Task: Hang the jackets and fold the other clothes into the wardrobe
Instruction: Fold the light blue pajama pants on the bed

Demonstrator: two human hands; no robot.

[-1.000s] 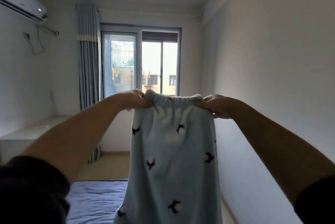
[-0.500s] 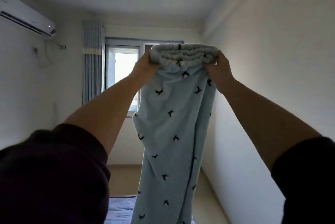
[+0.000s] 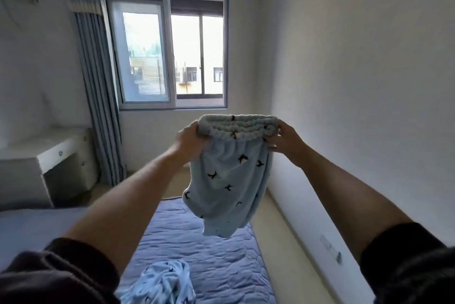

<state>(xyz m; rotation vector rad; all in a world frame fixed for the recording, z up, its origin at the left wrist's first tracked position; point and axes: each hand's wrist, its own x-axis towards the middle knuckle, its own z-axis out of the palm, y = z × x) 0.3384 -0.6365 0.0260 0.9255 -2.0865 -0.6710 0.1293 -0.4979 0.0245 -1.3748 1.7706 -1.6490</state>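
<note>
Holding pale blue fleece trousers (image 3: 229, 180) aloft at 12 o'clock, over the far end of the bed (image 3: 197, 249) and below the window (image 3: 172, 45), with the legs dangling toward 6 o'clock and seemingly hanging clear of the mattress. Judging the cloth as light, thick and very soft: neither slippery nor fragile, but sagging and swinging wherever unsupported, so probably needing a flat surface for any neat fold. Picking the elastic waistband (image 3: 237, 125) as the best place for a hold, as the 1 bulky, gathered edge offering purchase, and spacing 2 holds apart for keeping the garment square. Gripping exactly there: clamping the left hand (image 3: 190, 139) round the 9 o'clock end of the bunched waistband, fingers curled into the roll, and clasping the 3 o'clock end with the right hand (image 3: 285, 139), fingers curled beneath. Spreading neither hand open; squeezing fleece with both. Leaving a 2nd, matching garment (image 3: 165, 281) crumpled on the bed at 6 o'clock, near the lower edge. Noting a pale desk (image 3: 61, 153) at 9 o'clock, beside the curtain (image 3: 98, 82).
</note>
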